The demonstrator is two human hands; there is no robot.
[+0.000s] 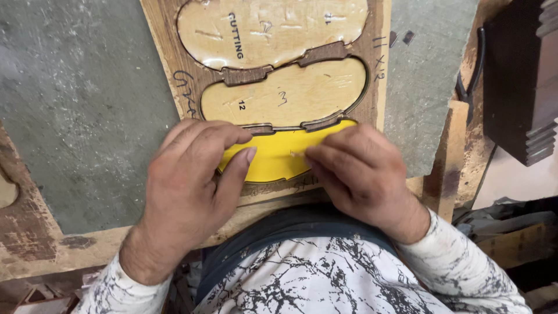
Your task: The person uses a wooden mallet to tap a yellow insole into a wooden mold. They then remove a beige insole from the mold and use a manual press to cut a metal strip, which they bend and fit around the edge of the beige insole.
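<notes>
A wooden cutting die board (186, 87) lies on a grey slab, with sole-shaped openings outlined by metal blades. Two upper openings hold tan, glossy sole pieces (285, 96). In the opening nearest me sits a bright yellow sole-shaped sheet (270, 160). My left hand (186, 192) rests on the left end of the yellow sheet, thumb and fingers pressing on it. My right hand (360, 171) presses its fingertips on the right part of the same sheet. Both hands hide the sheet's ends.
A grey stone slab (81, 116) covers the worn wooden bench (35, 244). At the right stand a dark stepped wooden block (523, 81) and a dark curved handle (474, 81). Scraps lie lower right. My patterned white shirt fills the bottom.
</notes>
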